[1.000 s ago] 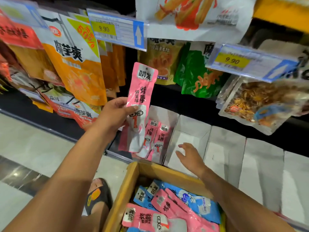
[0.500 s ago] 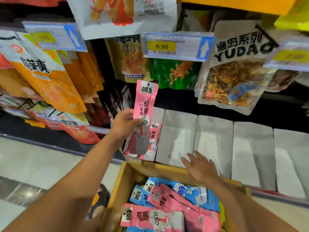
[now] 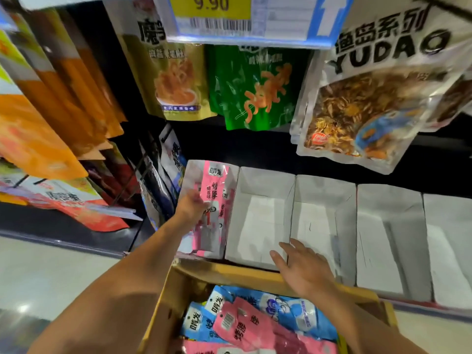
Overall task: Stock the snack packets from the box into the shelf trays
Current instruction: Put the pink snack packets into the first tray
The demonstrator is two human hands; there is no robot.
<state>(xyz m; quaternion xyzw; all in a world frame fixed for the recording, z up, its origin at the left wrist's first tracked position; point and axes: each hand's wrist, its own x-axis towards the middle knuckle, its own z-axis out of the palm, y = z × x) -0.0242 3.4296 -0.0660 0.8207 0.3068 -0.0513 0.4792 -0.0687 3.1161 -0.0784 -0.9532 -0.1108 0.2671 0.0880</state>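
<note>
Five white trays (image 3: 265,181): in the head view they stand side by side along the lower shelf. The leftmost one holds upright pink packets and the other four show their white bottoms.
Left hand (image 3: 190,208): reaches into the leftmost tray and grips the pink packet at its left edge. The fingers are blurred and mostly hidden behind it.
Pink packet (image 3: 215,192): upright inside the leftmost tray, in front of the other pink packets there, with its top near the tray's rear wall.
Right hand (image 3: 302,270): palm down, fingers straight and slightly spread, holding nothing. It hovers over the far rim of the box, its fingertips at the front of the second and third trays; whether they touch cannot be told.
Cardboard box (image 3: 229,273): open, just in front of and below the trays.
Pink and blue packets (image 3: 255,325): piled flat inside the box, overlapping one another.
Hanging bags: a yellow bag (image 3: 176,80), a green bag (image 3: 255,88) and a clear YUDAO bag (image 3: 370,103) hang above the trays, with orange bags (image 3: 38,131) to the left.
Price tag (image 3: 217,11): at the top edge, reading 9.90.
</note>
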